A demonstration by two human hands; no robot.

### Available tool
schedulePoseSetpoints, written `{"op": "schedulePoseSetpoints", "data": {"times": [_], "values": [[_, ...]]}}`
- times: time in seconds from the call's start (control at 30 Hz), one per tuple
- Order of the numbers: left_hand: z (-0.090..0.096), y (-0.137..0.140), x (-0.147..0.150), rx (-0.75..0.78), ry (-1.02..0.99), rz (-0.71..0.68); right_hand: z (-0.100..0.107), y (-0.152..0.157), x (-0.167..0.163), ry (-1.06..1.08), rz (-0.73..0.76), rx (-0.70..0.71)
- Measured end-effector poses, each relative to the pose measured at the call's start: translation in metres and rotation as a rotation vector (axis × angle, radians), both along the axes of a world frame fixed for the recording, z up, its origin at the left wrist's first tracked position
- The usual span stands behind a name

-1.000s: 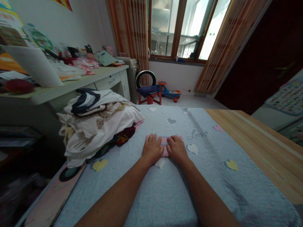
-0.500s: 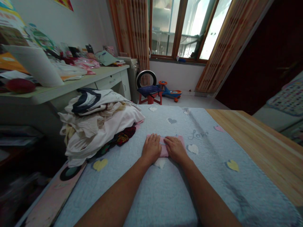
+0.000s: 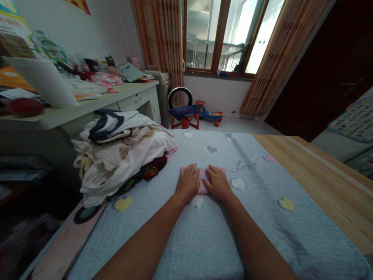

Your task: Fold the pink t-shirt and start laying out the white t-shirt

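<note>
A small folded pink cloth (image 3: 203, 188) lies flat on the light blue heart-patterned sheet (image 3: 201, 241), in front of me. My left hand (image 3: 188, 182) rests palm down over its left part, fingers stretched out and pointing away from me. Over the right part lies my right hand (image 3: 218, 182), also flat, with its thumb apart from the fingers. Between the two hands a strip of the pink fabric shows; the rest is hidden under them.
Left of the hands sits a heap of clothes (image 3: 122, 151), mostly white. Beyond it stands a cluttered desk (image 3: 122, 93). A red stool (image 3: 185, 121) and a blue toy car (image 3: 210, 114) are past the far edge. Bare wood (image 3: 314, 179) borders the sheet at right.
My right hand has shifted slightly to the right, and more of the pink cloth shows between the hands. My left hand is nearly unmoved on the cloth.
</note>
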State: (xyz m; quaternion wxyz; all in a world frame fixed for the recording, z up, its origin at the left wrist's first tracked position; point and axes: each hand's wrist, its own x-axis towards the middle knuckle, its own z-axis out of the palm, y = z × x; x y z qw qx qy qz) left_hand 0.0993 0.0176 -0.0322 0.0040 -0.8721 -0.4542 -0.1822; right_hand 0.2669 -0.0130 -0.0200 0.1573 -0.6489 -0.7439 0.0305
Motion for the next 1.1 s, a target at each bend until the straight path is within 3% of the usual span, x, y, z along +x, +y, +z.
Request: {"op": "schedulePoseSetpoints", "data": {"times": [0.1, 0.27, 0.73, 0.97, 1.1], "values": [[0.003, 0.001, 0.001, -0.012, -0.039, -0.078, -0.001, 0.0, 0.004, 0.035, -0.021, 0.1], [0.004, 0.004, 0.002, -0.067, -0.061, -0.169, 0.001, 0.0, 0.004, -0.027, -0.035, 0.109], [0.004, -0.001, 0.002, -0.071, -0.021, -0.143, -0.01, 0.006, 0.01, -0.025, -0.028, 0.04], [0.002, -0.002, 0.002, -0.105, 0.026, -0.115, -0.011, 0.006, 0.016, 0.193, -0.041, 0.202], [0.003, -0.002, 0.003, -0.121, 0.034, -0.107, -0.004, 0.003, 0.013, 0.125, -0.068, 0.2]]}}
